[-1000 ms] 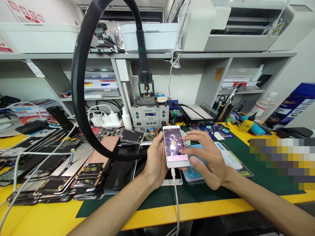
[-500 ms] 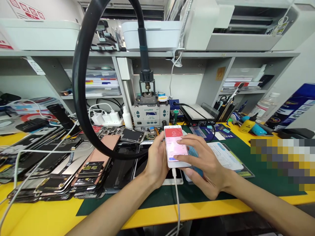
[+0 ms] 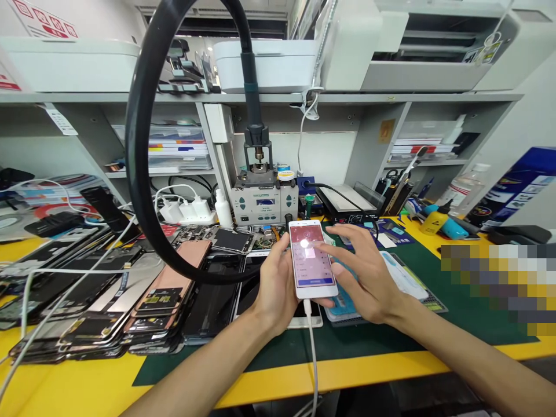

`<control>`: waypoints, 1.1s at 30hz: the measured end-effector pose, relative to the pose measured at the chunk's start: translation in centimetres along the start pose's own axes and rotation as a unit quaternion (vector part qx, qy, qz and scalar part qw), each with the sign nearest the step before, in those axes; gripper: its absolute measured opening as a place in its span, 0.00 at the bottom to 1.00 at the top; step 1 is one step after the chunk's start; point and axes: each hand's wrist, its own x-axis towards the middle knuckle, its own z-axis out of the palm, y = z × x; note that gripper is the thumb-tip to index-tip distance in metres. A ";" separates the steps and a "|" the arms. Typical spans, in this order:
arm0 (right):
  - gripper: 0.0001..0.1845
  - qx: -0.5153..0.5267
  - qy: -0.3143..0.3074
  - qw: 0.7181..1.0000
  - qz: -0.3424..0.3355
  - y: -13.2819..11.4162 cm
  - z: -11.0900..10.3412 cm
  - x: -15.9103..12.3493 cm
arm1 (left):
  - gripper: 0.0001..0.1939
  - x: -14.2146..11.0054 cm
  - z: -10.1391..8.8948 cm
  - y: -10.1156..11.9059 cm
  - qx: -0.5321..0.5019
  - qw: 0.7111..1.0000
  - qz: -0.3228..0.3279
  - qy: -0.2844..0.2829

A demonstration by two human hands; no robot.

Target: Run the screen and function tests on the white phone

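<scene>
Shelving of flat grey panels (image 3: 369, 98) spans the back of our view, above a bright yellow surface (image 3: 347, 370) topped by a broad dark green mat (image 3: 482, 310). Next in size we see a thick black looped hose (image 3: 141, 145), flat pink-and-black stacks of phone parts (image 3: 189, 266) to the left, and a boxy grey station with buttons (image 3: 271, 211) behind. Our left hand (image 3: 275, 289) has its fingers wrapped round a slim white phone (image 3: 313, 275), held above the mat; the right hand (image 3: 369, 278) grasps nothing, its fingers loosely spread with one extended over the screen, though we cannot tell whether it touches. Smallest is the slender white cable (image 3: 311, 347), plugged into the phone's lower end. As for progress, the connecting is done and the display is lit with a list-like page; we judge the screen handling to be in mid-course, and cannot read how much of it is left.
</scene>
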 end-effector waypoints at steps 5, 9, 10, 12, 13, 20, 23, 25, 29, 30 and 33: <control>0.17 0.013 -0.018 0.999 -0.026 0.0 0.1 -0.2 | 0.31 0.0 -0.1 0.0 -0.014 1.000 -0.005 -0.002; 0.16 0.029 -0.014 0.999 -0.032 -0.1 0.1 -0.3 | 0.31 0.1 -0.1 0.0 -0.019 1.000 -0.004 0.000; 0.16 0.031 -0.014 0.999 -0.032 -0.2 0.0 -0.3 | 0.31 0.2 -0.1 0.0 -0.020 1.000 -0.003 0.003; 0.16 0.034 -0.014 0.999 -0.032 -0.2 0.0 -0.3 | 0.31 0.2 0.0 0.0 -0.022 1.000 0.000 0.008; 0.16 0.036 -0.013 0.999 -0.033 -0.2 0.0 -0.3 | 0.31 0.2 0.1 0.0 -0.023 1.000 0.002 0.010; 0.16 0.042 -0.009 0.998 -0.034 -0.1 0.0 -0.4 | 0.31 0.1 0.2 0.0 -0.025 1.000 0.003 0.010; 0.16 0.044 -0.009 0.998 -0.032 0.0 0.0 -0.4 | 0.32 0.1 0.1 0.0 -0.024 1.000 -0.002 0.008; 0.16 0.045 -0.008 0.998 -0.033 -0.1 0.0 -0.4 | 0.33 0.2 0.0 -0.1 -0.024 1.000 -0.005 0.005; 0.16 0.042 -0.006 0.998 -0.035 -0.2 -0.1 -0.1 | 0.33 0.2 -0.1 -0.1 -0.027 1.000 -0.006 0.002; 0.16 0.041 -0.005 0.998 -0.037 -0.2 -0.1 -0.1 | 0.33 0.3 -0.1 -0.1 -0.027 1.000 -0.007 0.003; 0.15 0.039 -0.003 0.998 -0.038 -0.4 -0.2 0.1 | 0.32 0.3 0.0 0.0 -0.028 1.000 -0.006 0.006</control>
